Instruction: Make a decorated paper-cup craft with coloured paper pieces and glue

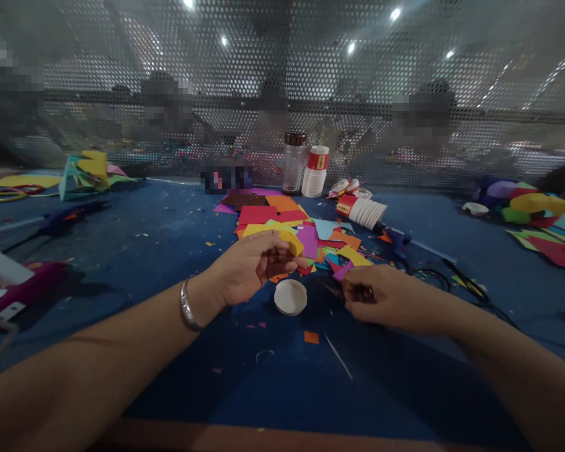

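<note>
My left hand, with a silver bracelet on its wrist, has its fingers curled round a small yellow piece of paper. Just below those fingers, a shallow white round paper cup bottom lies on the blue table. My right hand is closed to the right of it, fingertips drawn together; anything between them is hidden. A purple paper scrap shows right by its fingertips. Beyond both hands spreads a pile of coloured paper, with a red sheet on top.
Stacked paper cups stand beside a glass bottle; another cup stack lies tipped over. A glue gun with black cable lies at right, another glue gun at left. A perforated metal screen rises behind.
</note>
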`<state>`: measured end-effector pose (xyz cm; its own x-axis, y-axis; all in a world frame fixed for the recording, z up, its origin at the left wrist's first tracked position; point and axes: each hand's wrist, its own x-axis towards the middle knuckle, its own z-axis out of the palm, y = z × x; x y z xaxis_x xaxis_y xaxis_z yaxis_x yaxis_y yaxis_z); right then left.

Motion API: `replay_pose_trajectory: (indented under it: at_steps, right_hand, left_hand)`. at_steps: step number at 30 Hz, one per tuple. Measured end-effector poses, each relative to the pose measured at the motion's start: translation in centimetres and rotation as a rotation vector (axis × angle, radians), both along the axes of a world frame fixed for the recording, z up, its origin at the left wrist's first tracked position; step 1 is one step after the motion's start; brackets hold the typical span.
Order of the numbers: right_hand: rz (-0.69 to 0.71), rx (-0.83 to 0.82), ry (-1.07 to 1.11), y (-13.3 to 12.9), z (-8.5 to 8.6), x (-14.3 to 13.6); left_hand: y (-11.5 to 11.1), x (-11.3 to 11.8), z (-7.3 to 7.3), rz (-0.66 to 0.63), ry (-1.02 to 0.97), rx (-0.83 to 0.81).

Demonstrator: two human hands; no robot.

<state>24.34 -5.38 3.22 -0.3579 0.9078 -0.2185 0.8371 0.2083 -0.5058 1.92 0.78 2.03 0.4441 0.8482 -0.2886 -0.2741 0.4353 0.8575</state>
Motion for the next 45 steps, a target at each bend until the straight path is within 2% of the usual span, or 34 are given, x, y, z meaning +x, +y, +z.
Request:
replay_pose_trajectory:
  at_steps: [4,11,16,19,26,31,36,45]
  right_hand:
    - [0.007,-0.004,0.196,0.2,0.1,0.1]
    - [-0.081,-0.098,0.612,-0.3,0.5,-0.3]
    - [-0.144,-0.189,0.888,-0.5,0.1,-0.8]
    - [-0.130,-0.255,1.000,-0.6,-0.2,-1.0]
    - [-0.087,-0.370,1.073,-0.9,-0.4,-1.2]
    - [-0.070,-0.392,1.100,-0.9,-0.5,-1.4]
    - [-0.060,-0.389,1.113,-0.9,-0.6,-1.5]
    - [-0.073,-0.392,1.120,-0.9,-0.4,-1.4]
  left_hand:
    - [0.1,0.1,0.1,0.023,-0.004,-0.043]
    - [0.0,0.1,0.1,0.007,-0.041,-0.075]
    - [-0.2,0.3,0.5,0.037,-0.027,-0.106]
    - [-0.2,0.6,0.5,0.062,-0.027,-0.144]
    - [-0.3,0.8,0.5,0.081,-0.045,-0.175]
    - [-0.5,0.9,0.6,0.075,-0.053,-0.185]
    - [-0.5,1.0,0.3,0.005,-0.079,-0.184]
    - [-0.7,1.1,0.6,0.007,-0.090,-0.193]
